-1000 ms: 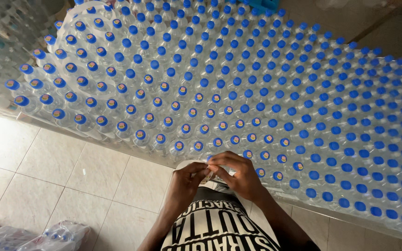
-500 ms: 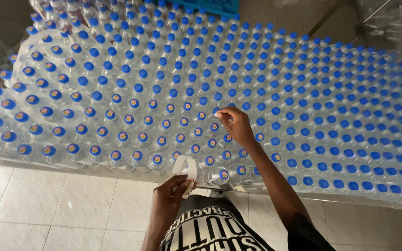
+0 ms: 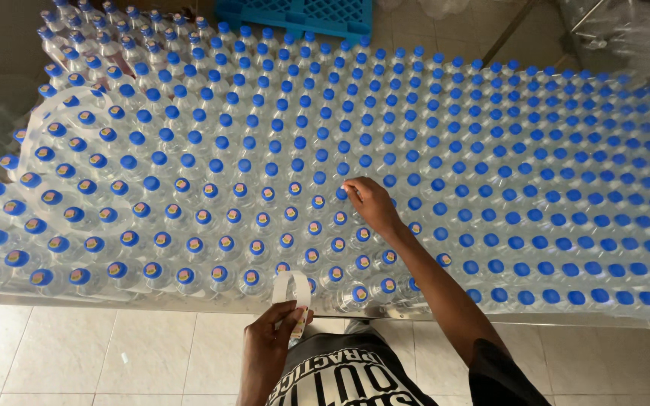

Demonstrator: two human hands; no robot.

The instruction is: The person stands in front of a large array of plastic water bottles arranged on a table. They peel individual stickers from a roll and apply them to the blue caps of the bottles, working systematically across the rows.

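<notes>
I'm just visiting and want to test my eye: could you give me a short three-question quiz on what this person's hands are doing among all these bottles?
1. True or false: the right hand is touching a bottle cap in the field of bottles.
2. What does the left hand hold? A) a pale strip of backing paper B) a blue crate C) a bottle
3. Fill in: caps near the person carry round ___, while caps farther off are plain blue.

Key: 1 true; 2 A; 3 stickers.
</notes>
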